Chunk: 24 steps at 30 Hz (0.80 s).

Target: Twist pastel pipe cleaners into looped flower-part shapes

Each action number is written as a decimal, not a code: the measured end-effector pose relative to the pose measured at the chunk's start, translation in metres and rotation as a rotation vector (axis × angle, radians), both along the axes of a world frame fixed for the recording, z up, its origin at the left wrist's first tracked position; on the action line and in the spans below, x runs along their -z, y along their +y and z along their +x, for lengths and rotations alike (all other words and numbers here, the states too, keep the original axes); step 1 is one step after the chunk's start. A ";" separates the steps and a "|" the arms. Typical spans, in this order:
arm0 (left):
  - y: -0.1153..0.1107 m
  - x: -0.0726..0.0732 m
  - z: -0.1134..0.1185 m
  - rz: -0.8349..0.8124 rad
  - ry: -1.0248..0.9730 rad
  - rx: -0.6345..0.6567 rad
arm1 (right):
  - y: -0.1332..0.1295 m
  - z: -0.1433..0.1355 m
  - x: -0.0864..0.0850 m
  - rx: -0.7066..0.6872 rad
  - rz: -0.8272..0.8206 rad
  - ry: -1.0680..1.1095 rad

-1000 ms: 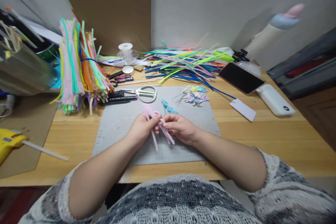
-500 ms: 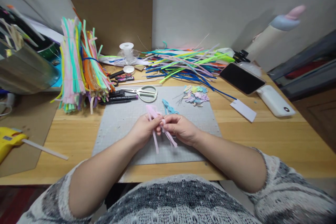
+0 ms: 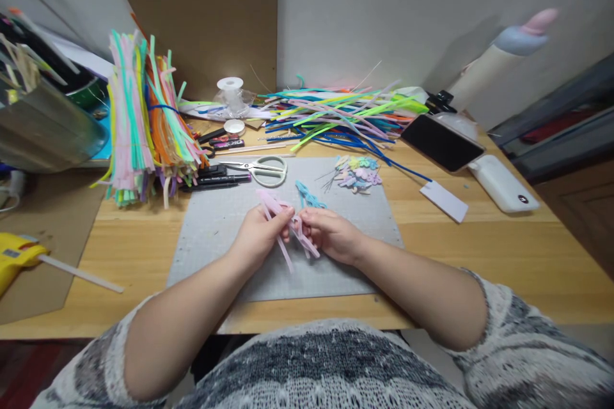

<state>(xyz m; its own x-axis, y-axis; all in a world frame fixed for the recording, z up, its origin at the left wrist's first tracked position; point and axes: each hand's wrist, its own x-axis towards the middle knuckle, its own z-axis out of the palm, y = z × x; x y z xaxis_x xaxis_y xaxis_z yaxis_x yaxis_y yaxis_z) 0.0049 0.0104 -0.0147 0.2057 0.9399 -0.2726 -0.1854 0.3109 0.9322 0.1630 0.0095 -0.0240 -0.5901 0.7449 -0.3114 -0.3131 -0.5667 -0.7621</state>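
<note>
Over the grey cutting mat, my left hand pinches a bundle of pink pipe cleaners between thumb and fingers. The strips stick out above and below the fingers. My right hand is closed on the same pink bundle, close beside the left fingertips; a loop shows between the hands. Just behind the right hand lies a bent blue pipe cleaner piece. Scissors with pale green handles rest at the mat's back edge. Small pastel shapes on wires are heaped at the back right of the mat.
Pipe cleaner bundles stand at the left, near black markers. Loose pipe cleaners lie along the wall. A yellow glue gun is at far left. On the right are a phone, a white device and a white tag.
The pink bundle has tilted, its upper end shifting left. A loop has opened in it between my hands, and my fingertips have moved slightly.
</note>
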 end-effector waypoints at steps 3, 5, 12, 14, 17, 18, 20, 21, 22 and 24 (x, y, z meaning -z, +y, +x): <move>-0.001 -0.001 0.001 0.006 0.045 -0.029 | -0.001 -0.001 0.002 0.010 0.016 -0.049; -0.001 -0.002 0.001 -0.006 0.058 -0.041 | -0.001 -0.002 0.002 0.023 0.015 -0.073; -0.001 -0.005 0.001 -0.005 0.063 -0.040 | -0.004 -0.004 -0.003 0.078 0.103 -0.116; -0.002 -0.006 0.001 -0.008 0.054 -0.036 | -0.008 -0.006 -0.004 0.131 0.197 -0.128; -0.002 -0.008 0.000 -0.027 0.028 -0.001 | -0.013 -0.008 -0.004 0.117 0.257 -0.123; -0.002 -0.009 -0.001 -0.020 0.015 0.001 | -0.013 -0.009 -0.003 0.108 0.247 -0.125; 0.000 -0.012 -0.003 0.016 -0.045 -0.036 | -0.013 -0.007 -0.002 0.122 0.215 -0.117; 0.002 -0.014 -0.005 0.046 -0.096 -0.080 | -0.012 -0.006 -0.003 0.137 0.191 -0.092; 0.003 -0.016 -0.007 0.079 -0.155 -0.131 | -0.010 -0.004 -0.004 0.143 0.150 -0.046; 0.007 -0.021 -0.012 0.154 -0.254 -0.197 | -0.008 0.000 -0.009 0.089 0.002 0.090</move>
<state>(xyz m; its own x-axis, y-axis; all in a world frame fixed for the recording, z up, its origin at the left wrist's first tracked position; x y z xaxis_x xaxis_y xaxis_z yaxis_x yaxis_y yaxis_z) -0.0068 0.0178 0.0062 0.0590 0.9944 -0.0881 -0.4595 0.1054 0.8819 0.1630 0.0016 -0.0154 -0.5469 0.7962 -0.2588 -0.4298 -0.5322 -0.7294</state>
